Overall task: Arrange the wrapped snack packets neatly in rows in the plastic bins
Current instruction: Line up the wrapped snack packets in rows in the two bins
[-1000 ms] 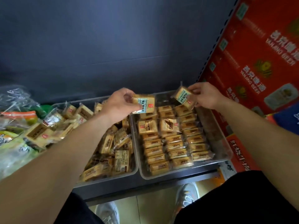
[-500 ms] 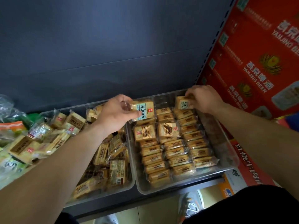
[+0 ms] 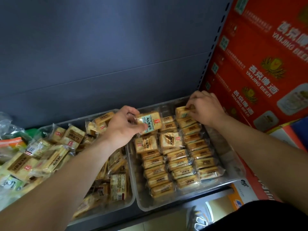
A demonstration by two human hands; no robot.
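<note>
The left hand pinches a packet above the right bin, ready (I judge) for the next gap, while the right hand, fingers curled, seats a second packet at the far end of its outer row.

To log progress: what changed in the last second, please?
The right hand lowered its packet from the air onto the far end of the right bin's right-most row, still gripping it. The left hand keeps holding the blue-labelled packet; the rows stayed.

right hand lowered its packet onto far end of right row, fingers now pressing it
</note>
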